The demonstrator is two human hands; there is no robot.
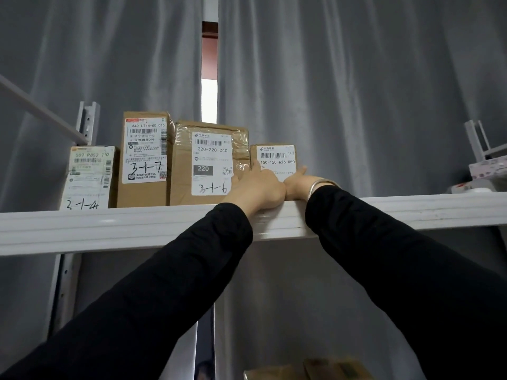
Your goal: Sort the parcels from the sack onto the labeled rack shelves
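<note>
The small parcel [277, 161], a brown box with a white label reading 150-150-A26-050, stands upright on the top shelf [109, 229] of the rack, at about 12 o'clock from the two hands and at the right end of a row of boxes. The left hand [256, 189] rests over the shelf's front lip, its grip loose: fingers spread against the parcel's lower left corner and across the edge of the neighbouring box, pressing rather than clasping. The right hand [297, 185] lies at 3 o'clock of the left, touching it, with one finger stretched up to the parcel's lower right edge; how far the remaining fingers curl cannot be told. A silver bangle [325, 185] circles the right wrist, and both arms wear black sleeves [164, 292].

At 9 o'clock of the small parcel, touching it, stands a taped box marked 3-1-6 [208, 163]; next a taller box marked 3-1-7 [144, 159]; then a lower box marked 3-1-4 [89, 176]. Grey curtains [356, 78] hang behind the rack. At 3 o'clock, well apart, a patterned package [487, 167] sits on the shelf.
</note>
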